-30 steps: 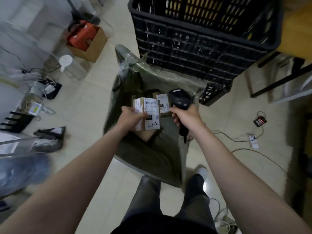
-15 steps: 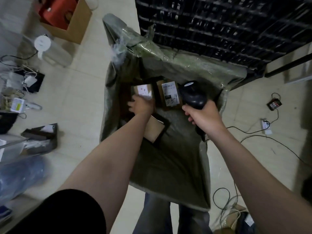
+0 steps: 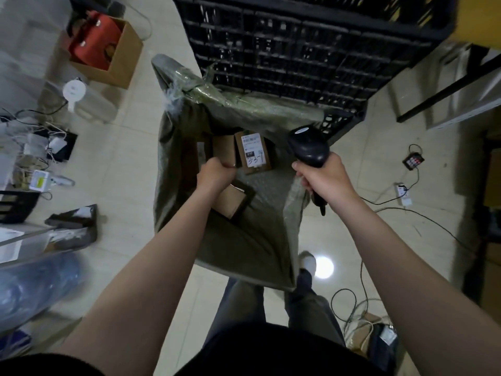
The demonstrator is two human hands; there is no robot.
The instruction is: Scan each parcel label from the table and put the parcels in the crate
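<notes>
An open olive-green sack [image 3: 244, 245] stands on the floor in front of me. Inside it my left hand [image 3: 215, 173] grips a small brown cardboard parcel [image 3: 223, 149] by its near end, plain side up. Right beside it lies a second brown parcel [image 3: 252, 153] with a white label marked by hand. Another brown box [image 3: 230, 203] lies lower in the sack, partly hidden under my left wrist. My right hand [image 3: 322, 176] holds a black barcode scanner [image 3: 307, 149] by its handle over the sack's right edge. A large black slatted crate [image 3: 298, 50] stands just behind the sack.
A cardboard box with a red object [image 3: 103, 50] sits on the tiled floor at the upper left, with a white device [image 3: 74, 92] and tangled cables [image 3: 35, 137] below it. More cables and a small black remote [image 3: 413, 161] lie to the right. My legs and shoe [image 3: 307, 263] are below the sack.
A second ago my left hand held the labelled parcel up by the scanner. It has since gone down into the sack, and the parcel now shows its plain brown side. The scanner stayed right.
</notes>
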